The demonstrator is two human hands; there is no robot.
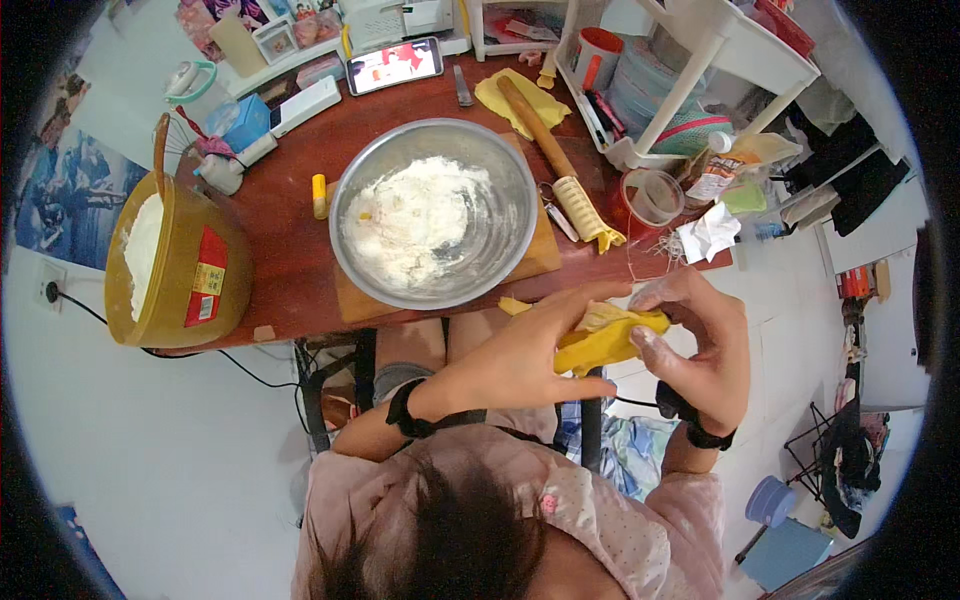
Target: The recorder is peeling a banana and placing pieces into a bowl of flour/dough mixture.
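Both hands hold a soft, folded yellow piece [611, 346], dough or cloth, in front of the table's right edge. My left hand [517, 360] supports it from the left, thumb and fingers spread around it. My right hand [701, 341], its fingertips dusted white, pinches the right end between thumb and forefinger. Ahead of my left hand stands a wide metal bowl [516, 247]. White flour [420, 214] lies heaped in it, with a small yellow bit at the left. The bowl rests on a wooden board [544, 251].
On the table's left stands a yellow-brown tub [180, 262] of white powder. A wooden rolling pin [534, 124] lies partly on a yellow sheet [491, 94], near a ribbed pale roll [581, 210]. A clear plastic cup [652, 199] stands right; a phone [395, 66] leans at the back.
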